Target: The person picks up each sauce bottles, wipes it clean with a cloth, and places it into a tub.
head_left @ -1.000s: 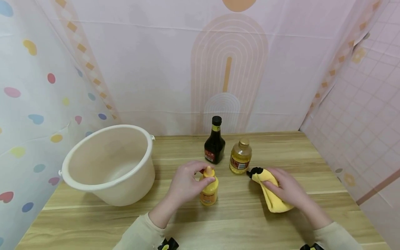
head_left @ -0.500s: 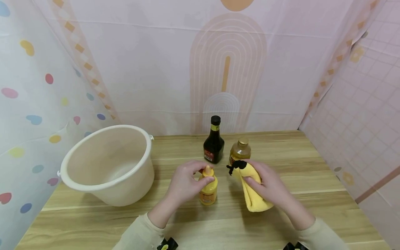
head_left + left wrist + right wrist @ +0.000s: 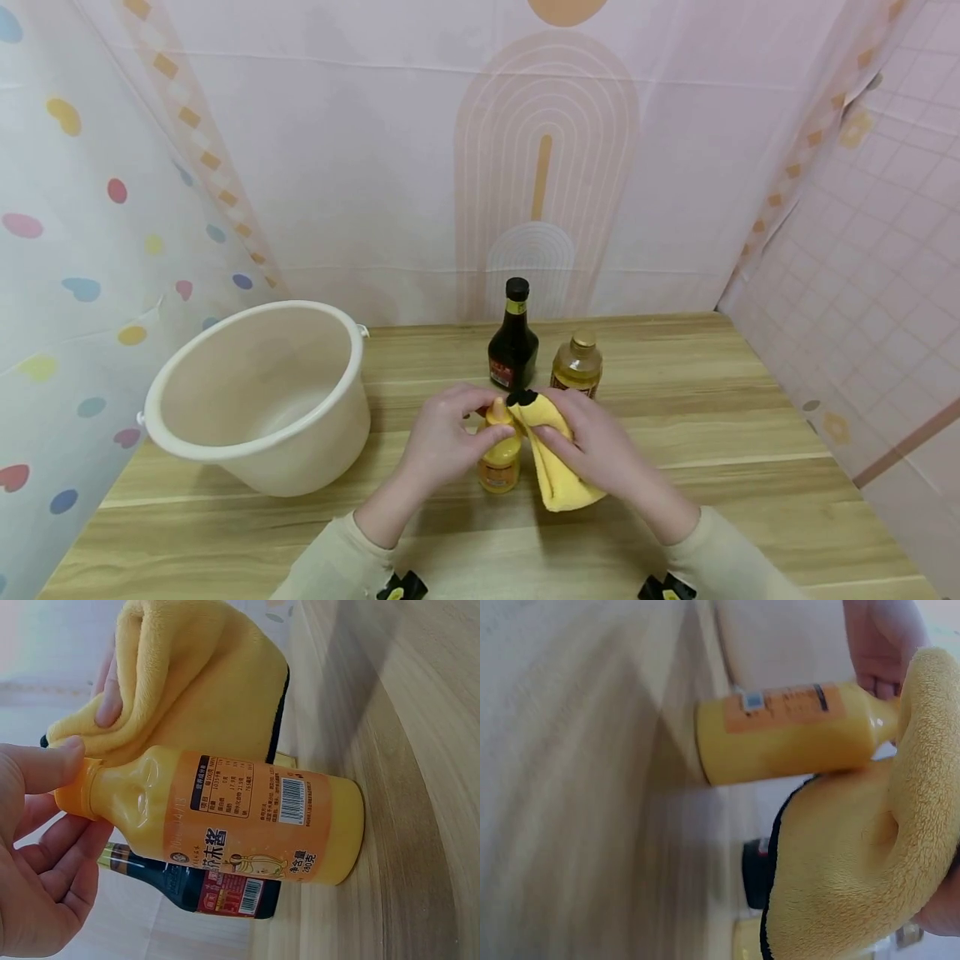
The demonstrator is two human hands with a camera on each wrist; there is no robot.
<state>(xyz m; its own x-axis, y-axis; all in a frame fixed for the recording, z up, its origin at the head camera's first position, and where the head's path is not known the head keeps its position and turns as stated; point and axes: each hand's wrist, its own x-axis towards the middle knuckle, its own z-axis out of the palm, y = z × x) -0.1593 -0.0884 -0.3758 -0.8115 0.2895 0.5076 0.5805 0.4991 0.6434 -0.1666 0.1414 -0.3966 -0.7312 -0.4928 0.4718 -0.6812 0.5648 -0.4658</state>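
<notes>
A yellow mustard squeeze bottle (image 3: 500, 467) with an orange label stands upright on the table. My left hand (image 3: 452, 435) pinches its orange-yellow cap (image 3: 75, 787) between thumb and fingers. In my right hand (image 3: 592, 442) is a folded yellow cloth (image 3: 558, 479) with black edging, held close against the bottle's right side. The left wrist view shows the cloth (image 3: 195, 675) overlapping the bottle's outline near the shoulder; whether it presses there I cannot tell. The right fingers are mostly hidden by the cloth (image 3: 855, 855) in the right wrist view.
Behind the hands stands a dark sauce bottle (image 3: 513, 342) with a black cap. An oil bottle (image 3: 577, 362) with a gold cap is right of it, partly covered by the right hand. A large white bucket (image 3: 330, 442) stands at the left on the wooden table (image 3: 757, 433).
My right hand has carried the yellow cloth leftward, past the front of the oil bottle, up to the mustard bottle. My left hand has stayed on the cap.
</notes>
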